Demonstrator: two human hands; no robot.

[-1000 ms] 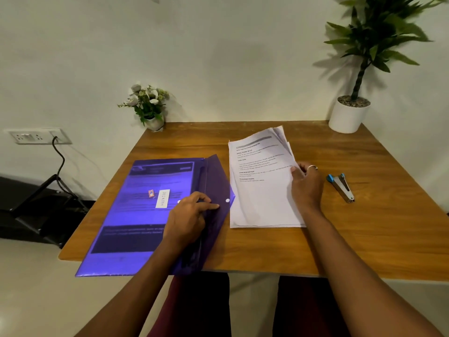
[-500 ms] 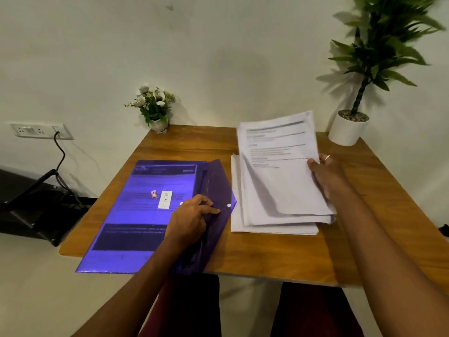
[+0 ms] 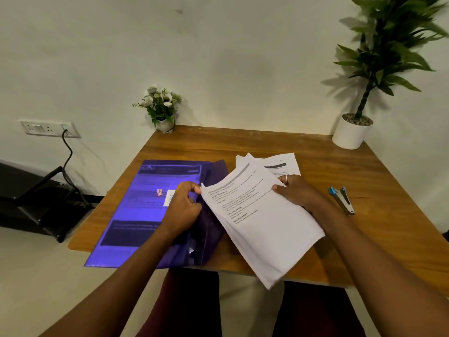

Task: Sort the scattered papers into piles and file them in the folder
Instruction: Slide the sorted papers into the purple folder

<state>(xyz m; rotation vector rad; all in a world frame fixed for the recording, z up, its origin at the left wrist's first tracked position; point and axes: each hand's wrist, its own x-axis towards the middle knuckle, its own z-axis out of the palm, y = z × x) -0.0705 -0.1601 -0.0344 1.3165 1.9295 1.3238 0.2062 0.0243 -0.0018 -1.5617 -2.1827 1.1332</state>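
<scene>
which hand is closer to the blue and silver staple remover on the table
Right. The right hand, gripping the white printed papers, is just left of the blue and silver staple remover; the left hand holds the purple plastic folder at its flap, beyond the papers.

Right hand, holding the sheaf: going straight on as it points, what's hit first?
Probably the left hand, gripping the folder mouth; the leading corner of the sheaf is right beside its fingers. Depth is unclear.
</scene>
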